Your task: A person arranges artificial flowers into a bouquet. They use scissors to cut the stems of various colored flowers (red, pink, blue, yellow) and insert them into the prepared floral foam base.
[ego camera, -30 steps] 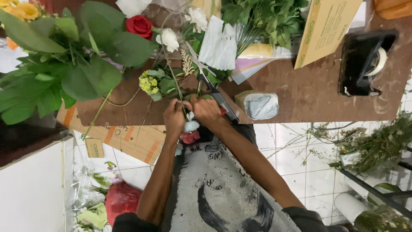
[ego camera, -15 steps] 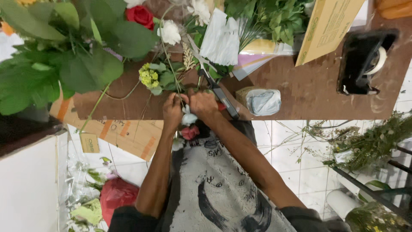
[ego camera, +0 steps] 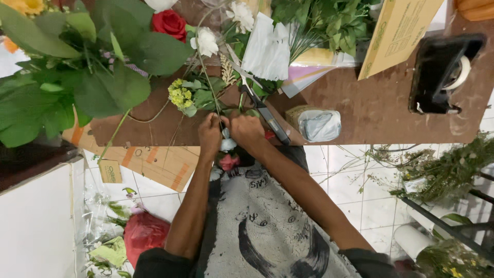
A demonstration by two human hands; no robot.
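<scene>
Both forearms reach up from the bottom of the frame; left hand and right hand meet at centre, fingers curled closed.

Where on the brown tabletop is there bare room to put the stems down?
The widest bare patch of the tabletop lies between the wrapped bundle and the black tape dispenser. A narrower strip runs along the near edge under the big green leaves. Around both hands it is crowded: scissors, stems, small blooms.

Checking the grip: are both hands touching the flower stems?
Touching. The head view shows the left hand and right hand closed around the stems at the table edge.
</scene>
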